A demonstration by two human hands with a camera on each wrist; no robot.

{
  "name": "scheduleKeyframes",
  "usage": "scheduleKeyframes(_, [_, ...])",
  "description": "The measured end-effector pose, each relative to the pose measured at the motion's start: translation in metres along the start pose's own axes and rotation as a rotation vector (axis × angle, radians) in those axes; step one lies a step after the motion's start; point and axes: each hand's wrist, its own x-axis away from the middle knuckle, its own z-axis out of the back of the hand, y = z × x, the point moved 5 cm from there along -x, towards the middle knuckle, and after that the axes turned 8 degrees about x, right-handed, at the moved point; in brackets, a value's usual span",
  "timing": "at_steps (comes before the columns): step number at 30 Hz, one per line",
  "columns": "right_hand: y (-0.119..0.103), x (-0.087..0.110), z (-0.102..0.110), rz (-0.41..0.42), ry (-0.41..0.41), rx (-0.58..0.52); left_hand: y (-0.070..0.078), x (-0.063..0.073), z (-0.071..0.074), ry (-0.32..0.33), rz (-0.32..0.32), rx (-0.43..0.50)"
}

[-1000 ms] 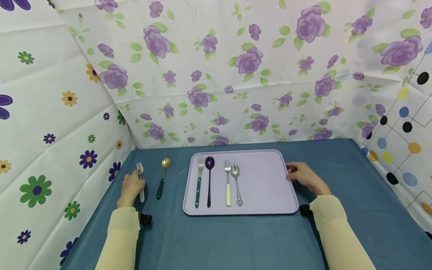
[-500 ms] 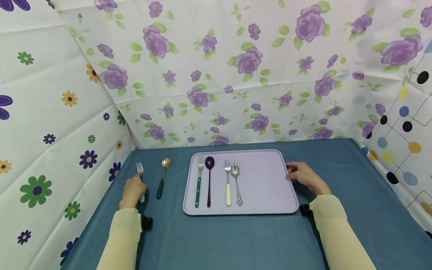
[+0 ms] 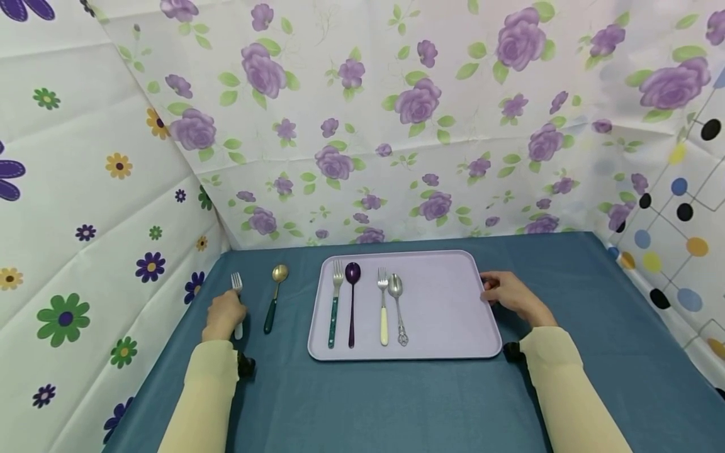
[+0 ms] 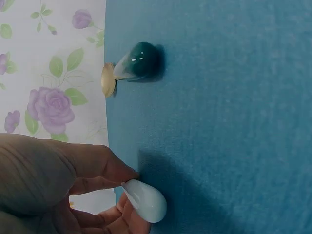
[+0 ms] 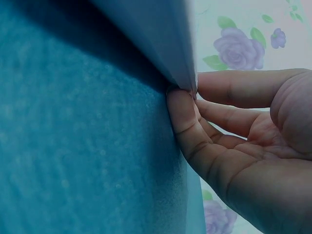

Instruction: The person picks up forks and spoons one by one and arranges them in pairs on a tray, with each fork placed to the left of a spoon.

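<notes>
At the table's left, my left hand (image 3: 224, 313) pinches a small fork (image 3: 236, 281) with a white handle. Its silver tines point to the back. In the left wrist view the rounded handle end (image 4: 148, 202) shows between thumb and fingers; whether the fork touches the cloth I cannot tell. Just right of it lies a gold spoon (image 3: 272, 308) with a dark green handle. My right hand (image 3: 512, 296) grips the right rim of a pale lilac tray (image 3: 442, 308). In the right wrist view its fingertips (image 5: 181, 109) meet at the tray's edge (image 5: 183, 58).
On the tray's left half lie a green-handled fork (image 3: 333, 314), a purple spoon (image 3: 352, 302), a yellow-handled fork (image 3: 383, 324) and a silver spoon (image 3: 398, 308). Blue cloth (image 3: 385, 402) covers the table. Flower-patterned sheets (image 3: 340, 126) stand behind and at the sides.
My left hand has shifted slightly right and nearer along the fork, so more of its tined end shows. The fork has hardly moved. The right hand and tray stay put.
</notes>
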Motion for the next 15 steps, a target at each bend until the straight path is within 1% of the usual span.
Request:
scheduleKeyframes(9, [0.0019, -0.002, -0.0003, 0.003, 0.003, 0.013, 0.0058, 0.005, 0.0064, -0.007, 0.015, -0.001])
scheduleKeyframes(15, [0.0022, -0.0018, -0.0003, 0.005, -0.001, 0.008, 0.0063, 0.0057, 0.0085, -0.039, 0.037, -0.007])
